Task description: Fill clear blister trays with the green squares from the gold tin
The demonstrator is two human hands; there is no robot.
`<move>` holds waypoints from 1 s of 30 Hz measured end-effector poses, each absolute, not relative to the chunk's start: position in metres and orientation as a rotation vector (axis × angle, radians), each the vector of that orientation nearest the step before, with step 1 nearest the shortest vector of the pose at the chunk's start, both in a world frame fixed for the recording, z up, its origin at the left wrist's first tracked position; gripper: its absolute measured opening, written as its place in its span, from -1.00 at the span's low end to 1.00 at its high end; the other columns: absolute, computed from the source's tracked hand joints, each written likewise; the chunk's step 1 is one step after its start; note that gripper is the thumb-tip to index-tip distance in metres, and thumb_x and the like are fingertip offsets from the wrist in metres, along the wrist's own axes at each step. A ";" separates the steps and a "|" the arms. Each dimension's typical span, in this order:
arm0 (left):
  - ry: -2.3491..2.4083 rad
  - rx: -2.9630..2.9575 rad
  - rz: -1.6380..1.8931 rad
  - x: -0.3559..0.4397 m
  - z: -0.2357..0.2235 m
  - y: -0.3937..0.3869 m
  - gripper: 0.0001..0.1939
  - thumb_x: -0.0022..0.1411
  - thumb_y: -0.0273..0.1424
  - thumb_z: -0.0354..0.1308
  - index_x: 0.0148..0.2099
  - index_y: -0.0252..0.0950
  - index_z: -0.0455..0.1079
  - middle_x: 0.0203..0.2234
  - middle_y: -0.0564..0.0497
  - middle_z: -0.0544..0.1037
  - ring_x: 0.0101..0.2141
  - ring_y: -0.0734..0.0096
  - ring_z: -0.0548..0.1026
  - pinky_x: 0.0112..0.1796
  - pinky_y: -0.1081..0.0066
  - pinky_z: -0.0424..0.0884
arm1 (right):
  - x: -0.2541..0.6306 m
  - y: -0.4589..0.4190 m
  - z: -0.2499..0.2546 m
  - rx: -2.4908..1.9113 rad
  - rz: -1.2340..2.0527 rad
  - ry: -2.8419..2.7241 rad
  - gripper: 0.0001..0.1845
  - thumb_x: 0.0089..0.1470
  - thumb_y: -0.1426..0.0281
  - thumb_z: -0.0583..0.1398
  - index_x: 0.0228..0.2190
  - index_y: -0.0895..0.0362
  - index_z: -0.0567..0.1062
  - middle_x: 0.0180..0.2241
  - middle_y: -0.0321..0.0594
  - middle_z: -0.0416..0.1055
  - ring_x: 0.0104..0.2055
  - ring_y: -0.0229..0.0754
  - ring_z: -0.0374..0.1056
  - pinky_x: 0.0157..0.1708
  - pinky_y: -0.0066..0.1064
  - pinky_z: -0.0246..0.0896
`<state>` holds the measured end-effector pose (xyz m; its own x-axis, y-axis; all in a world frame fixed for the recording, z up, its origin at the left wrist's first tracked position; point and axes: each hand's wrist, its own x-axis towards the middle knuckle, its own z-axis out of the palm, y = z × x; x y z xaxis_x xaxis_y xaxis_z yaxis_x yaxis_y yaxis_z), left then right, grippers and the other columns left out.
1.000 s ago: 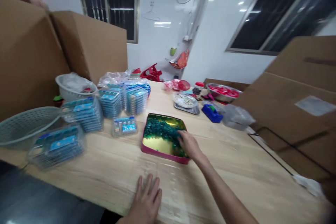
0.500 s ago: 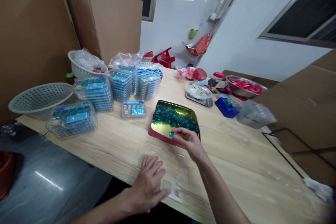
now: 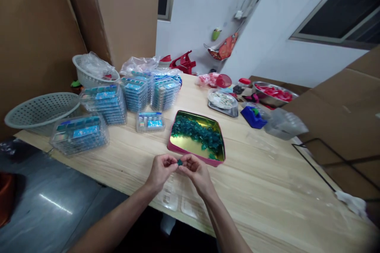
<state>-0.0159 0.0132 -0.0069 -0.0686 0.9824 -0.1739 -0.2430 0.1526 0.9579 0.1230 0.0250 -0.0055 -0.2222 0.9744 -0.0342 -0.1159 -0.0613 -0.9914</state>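
Between the fingertips of both my hands is a small dark teal piece [image 3: 179, 162], too small to name its kind. My left hand [image 3: 160, 170] pinches it from the left, and my right hand [image 3: 196, 172] pinches it from the right. Just beyond them stands a pink-sided tin [image 3: 181, 150] with a gold inside, holding a heap of teal pieces [image 3: 197, 132]. Below my hands, at the table's front edge, lies a clear plastic tray [image 3: 170, 201] with moulded compartments, partly hidden by my wrists.
One filled clear case [image 3: 150, 121] lies left of the tin. Stacks of such cases [image 3: 103, 102] stand farther left, by a perforated basket [image 3: 44, 108]. At the right are a plate [image 3: 222, 99], a blue tape dispenser [image 3: 253, 118], clear containers [image 3: 283, 126] and a metal bowl [image 3: 274, 97].
My right hand has drawn back from the tin's near rim with the teal piece. My left hand has risen off the clear tray and met it, its fingers now pinched.
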 end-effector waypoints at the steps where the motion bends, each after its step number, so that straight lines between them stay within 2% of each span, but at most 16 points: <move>1: 1.146 0.865 1.232 -0.017 -0.006 0.014 -0.87 -0.22 -0.47 0.26 -0.50 -0.37 0.43 -0.61 0.06 0.48 -0.55 0.54 0.36 -0.47 0.52 0.22 | 0.123 0.025 -0.006 -1.035 1.462 -1.258 -0.67 -0.24 0.26 0.41 -0.45 0.12 0.43 -0.55 -0.36 0.34 -0.52 -0.31 0.24 -0.49 -0.48 0.16; 11: 0.992 0.890 1.067 -0.026 0.002 0.026 -0.91 -0.26 -0.49 0.25 -0.60 -0.39 0.39 -0.71 0.10 0.40 -0.62 0.60 0.28 -0.51 0.52 0.16 | 0.123 0.025 -0.005 -0.927 1.689 -1.134 -0.65 -0.33 0.37 0.43 -0.46 0.12 0.43 -0.51 -0.38 0.41 -0.47 -0.31 0.32 -0.40 -0.45 0.22; 14: 0.979 0.904 1.069 -0.025 0.002 0.024 -0.89 -0.23 -0.47 0.25 -0.58 -0.38 0.37 -0.70 0.09 0.41 -0.62 0.58 0.30 -0.50 0.52 0.18 | 0.123 0.025 -0.007 -0.914 1.759 -1.093 -0.69 -0.33 0.38 0.43 -0.49 0.13 0.46 -0.54 -0.37 0.43 -0.52 -0.33 0.30 -0.44 -0.47 0.20; 20: 0.975 0.877 1.014 -0.028 -0.003 0.025 -0.81 -0.29 -0.45 0.30 -0.51 -0.39 0.42 -0.66 0.07 0.45 -0.62 0.57 0.32 -0.52 0.51 0.18 | 0.124 0.026 -0.012 -0.950 1.729 -1.079 -0.68 -0.39 0.40 0.45 -0.52 0.16 0.47 -0.59 -0.36 0.44 -0.57 -0.35 0.28 -0.51 -0.49 0.18; 30: 0.941 0.928 0.950 -0.034 -0.004 0.027 -0.90 -0.29 -0.49 0.24 -0.58 -0.40 0.42 -0.68 0.07 0.43 -0.60 0.60 0.29 -0.49 0.52 0.16 | 0.117 0.026 -0.012 -0.860 1.751 -1.021 -0.63 -0.41 0.42 0.46 -0.63 0.16 0.35 -0.57 -0.39 0.40 -0.50 -0.35 0.30 -0.45 -0.51 0.18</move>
<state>-0.0343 0.0269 -0.0040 0.2872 0.9309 -0.2257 -0.2344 0.2968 0.9257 0.1170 0.0259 -0.0120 -0.3472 0.9301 -0.1199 -0.3541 -0.2484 -0.9016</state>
